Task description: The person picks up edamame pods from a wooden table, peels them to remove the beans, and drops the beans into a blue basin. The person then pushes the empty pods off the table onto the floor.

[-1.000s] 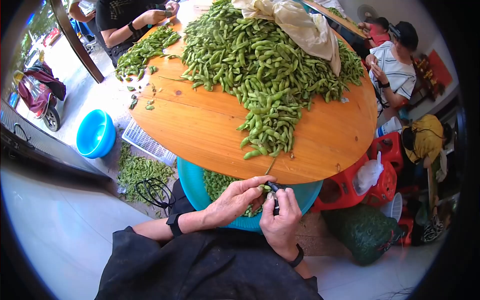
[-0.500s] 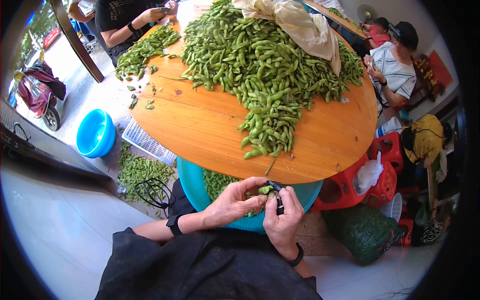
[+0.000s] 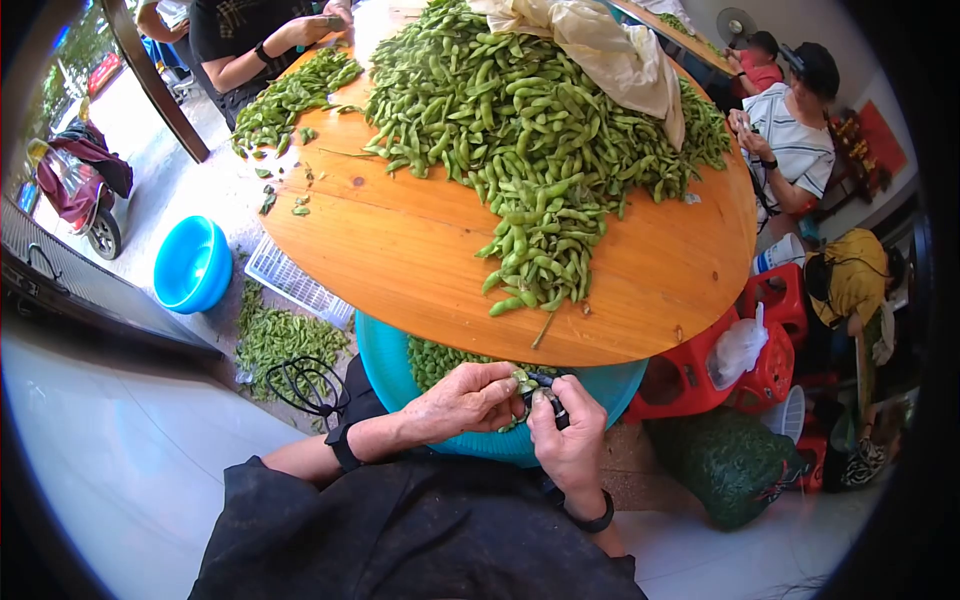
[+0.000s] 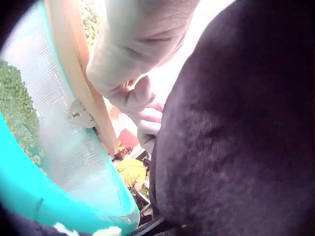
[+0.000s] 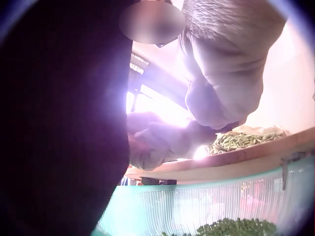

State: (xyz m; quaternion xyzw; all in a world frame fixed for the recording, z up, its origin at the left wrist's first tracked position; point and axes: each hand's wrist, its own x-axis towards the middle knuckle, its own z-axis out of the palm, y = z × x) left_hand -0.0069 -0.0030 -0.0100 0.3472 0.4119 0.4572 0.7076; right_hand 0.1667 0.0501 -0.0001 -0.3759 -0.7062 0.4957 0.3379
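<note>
In the head view my left hand [image 3: 462, 403] pinches a green pod [image 3: 524, 381] between thumb and fingers, over the teal basket [image 3: 378, 350]. My right hand [image 3: 570, 432] grips a small black tool [image 3: 560, 410] against that pod. Shelled green beans [image 3: 430, 362] lie in the basket below. A large heap of pods [image 3: 520, 140] covers much of the wooden table [image 3: 400, 240] in front. Both wrist views show the hands close together beside the basket; the pod and most of the tool are hidden there.
A blue basin [image 3: 192, 265], a white crate [image 3: 298, 284] and pods on the floor [image 3: 285, 340] are at the left. Red stools [image 3: 680, 385] and a dark green sack [image 3: 725, 475] stand right. A pale cloth [image 3: 600, 55] lies on the heap. Other people sit around.
My left hand has drawn slightly back and its fingers have closed in around the pod, which looks split. The right hand has turned a little, with the tool still in it.
</note>
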